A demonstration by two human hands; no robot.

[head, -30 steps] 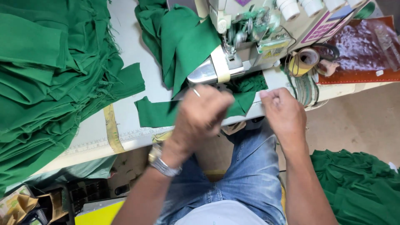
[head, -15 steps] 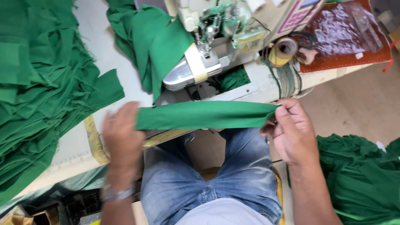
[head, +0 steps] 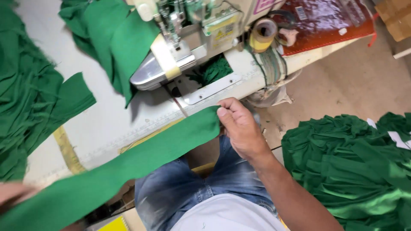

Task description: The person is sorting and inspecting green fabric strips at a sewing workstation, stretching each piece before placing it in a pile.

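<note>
The right hand (head: 242,130) pinches one end of a long green fabric strip (head: 141,164) between thumb and fingers at the sewing table's (head: 107,124) front edge. The strip stretches down-left to the left hand (head: 13,194), whose grip cannot be told. An overlock machine (head: 188,38) stands behind.

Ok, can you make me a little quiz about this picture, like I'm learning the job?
1. True or false: the right hand pinches one end of the green fabric strip.
2. What stands at the top of the table: A) sewing machine, B) kettle, C) lamp?
3. Fill in: the fabric pile on the floor, on the person's right, is ____ in colour.

Key: 1 true; 2 A; 3 green.
</note>
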